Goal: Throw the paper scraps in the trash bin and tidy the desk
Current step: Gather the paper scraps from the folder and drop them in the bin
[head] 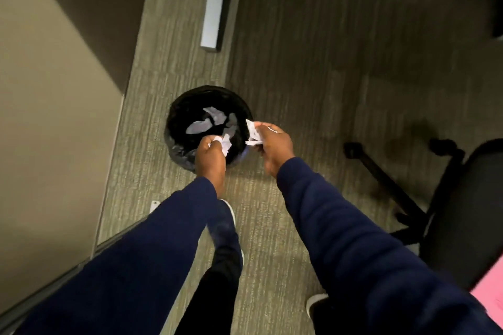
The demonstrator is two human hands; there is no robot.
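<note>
Left hand [209, 157] grips crumpled paper scraps [226, 144] above trash bin [179, 111] on carpet floor [299, 76]. Right hand [275, 144] clutches white scraps [253, 132] over bin's right rim. Dropped scraps [211, 121] lie inside bin. Any print too blurred to read.

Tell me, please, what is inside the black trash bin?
Several pale paper scraps lie on the black liner inside the trash bin. The left hand, gripping crumpled paper, covers the near part, so anything beneath it is hidden.
</note>
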